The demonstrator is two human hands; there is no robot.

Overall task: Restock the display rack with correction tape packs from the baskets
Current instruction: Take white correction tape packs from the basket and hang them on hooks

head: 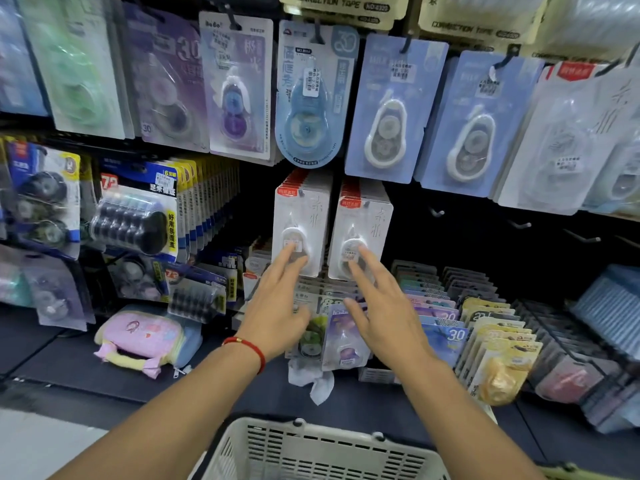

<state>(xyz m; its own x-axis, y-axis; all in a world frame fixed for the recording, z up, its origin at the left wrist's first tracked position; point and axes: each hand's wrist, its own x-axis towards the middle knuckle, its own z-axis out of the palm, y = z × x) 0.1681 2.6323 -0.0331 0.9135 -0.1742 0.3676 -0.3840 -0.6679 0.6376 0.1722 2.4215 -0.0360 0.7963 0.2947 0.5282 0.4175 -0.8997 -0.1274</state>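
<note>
Bright, even store light from above. Glare streaks the plastic packs (86,64) at ten o'clock. Edges bend and blur; the centre stays fairly sharp, with dark shadowed gaps behind.

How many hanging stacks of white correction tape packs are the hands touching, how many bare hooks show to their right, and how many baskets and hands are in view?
White pack stacks: 2
Bare hooks: 3
Basket: 1
Hands, left hand, right hand: 2
Total: 8

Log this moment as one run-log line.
left hand: open, fingertips on left white pack | right hand: open, fingertips on right white pack | basket: below
</note>
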